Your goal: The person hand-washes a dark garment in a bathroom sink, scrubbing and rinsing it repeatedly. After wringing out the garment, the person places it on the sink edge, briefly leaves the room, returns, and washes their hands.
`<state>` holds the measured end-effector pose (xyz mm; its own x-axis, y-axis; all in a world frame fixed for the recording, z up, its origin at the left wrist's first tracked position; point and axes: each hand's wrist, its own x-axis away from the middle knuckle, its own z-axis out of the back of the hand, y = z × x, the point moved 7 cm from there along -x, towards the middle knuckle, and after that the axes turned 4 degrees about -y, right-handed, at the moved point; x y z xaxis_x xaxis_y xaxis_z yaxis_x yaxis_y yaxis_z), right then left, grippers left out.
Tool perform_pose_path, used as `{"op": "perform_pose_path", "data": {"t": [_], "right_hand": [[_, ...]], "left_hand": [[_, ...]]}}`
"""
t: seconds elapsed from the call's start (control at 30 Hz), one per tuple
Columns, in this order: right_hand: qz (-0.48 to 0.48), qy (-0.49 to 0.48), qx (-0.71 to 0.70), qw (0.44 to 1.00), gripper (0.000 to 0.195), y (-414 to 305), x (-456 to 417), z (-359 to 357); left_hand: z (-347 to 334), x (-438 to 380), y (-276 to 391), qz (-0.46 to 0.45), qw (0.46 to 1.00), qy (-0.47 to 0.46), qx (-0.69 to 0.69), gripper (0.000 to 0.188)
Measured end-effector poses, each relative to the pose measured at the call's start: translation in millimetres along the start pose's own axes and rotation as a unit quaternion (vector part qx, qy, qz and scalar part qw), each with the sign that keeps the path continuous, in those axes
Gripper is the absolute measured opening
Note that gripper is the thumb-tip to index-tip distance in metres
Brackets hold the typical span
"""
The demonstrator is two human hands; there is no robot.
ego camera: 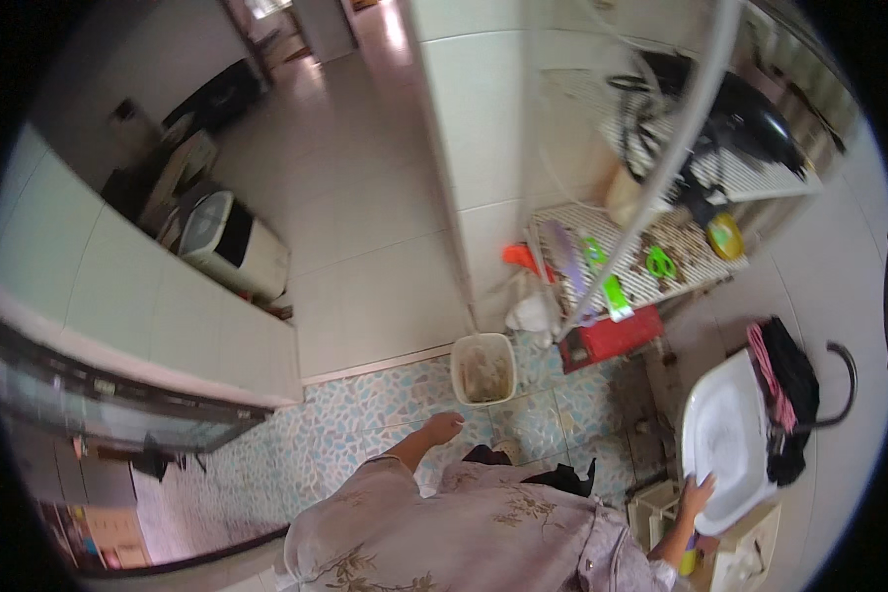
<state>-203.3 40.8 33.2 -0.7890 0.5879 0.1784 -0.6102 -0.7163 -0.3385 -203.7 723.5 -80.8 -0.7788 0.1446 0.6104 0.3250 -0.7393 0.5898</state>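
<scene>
My left hand point(444, 428) hangs over the patterned tile floor with its fingers curled, and nothing shows in it. Just beyond it stands a small whitish waste bin point(482, 399) with a dirty-looking inside. At the front edge of a white wash basin point(727, 436), my right hand point(698, 494) rests with its fingers apart. Black cloth point(792, 362) and a pink cloth point(771, 377) lie along the basin's back edge. A dark curved tap point(849, 377) rises beside them.
A white rack point(636, 285) in the corner bears green scissors point(661, 263), a yellow dish point(725, 237) and a black pan-like object point(755, 122). Under it sits a red box point(614, 339). A pale pipe point(673, 155) crosses in front. Beyond the doorway stands a boxy appliance point(233, 244).
</scene>
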Motion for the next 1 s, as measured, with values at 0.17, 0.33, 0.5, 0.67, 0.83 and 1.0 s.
{"op": "perform_pose_path", "data": {"t": [0.17,0.33,0.5,0.67,0.83,1.0], "right_hand": [[-0.056,0.091,0.167,0.98,0.091,-19,31,2],[-0.128,-0.072,0.274,0.95,0.091,-67,21,-21],[0.026,0.093,0.249,0.964,0.101,-98,-23,-47],[-0.002,0.073,0.271,0.96,0.104,-160,26,-37],[0.035,0.074,0.219,0.972,0.109,-180,73,-10],[-0.056,0.062,0.219,0.972,0.082,-215,106,2]], "left_hand": [[-10,40,-85,0.076,0.996,0.031,0.025,0.032],[-19,122,-174,0.107,0.961,0.254,-0.02,0.023],[-83,226,-189,0.234,0.958,0.144,-0.081,0.033],[-239,327,-242,0.263,0.964,-0.04,0.003,0.034],[-258,344,-257,0.21,0.921,0.142,0.296,0.033],[-269,332,-313,0.138,0.915,0.252,0.282,0.027]]}}
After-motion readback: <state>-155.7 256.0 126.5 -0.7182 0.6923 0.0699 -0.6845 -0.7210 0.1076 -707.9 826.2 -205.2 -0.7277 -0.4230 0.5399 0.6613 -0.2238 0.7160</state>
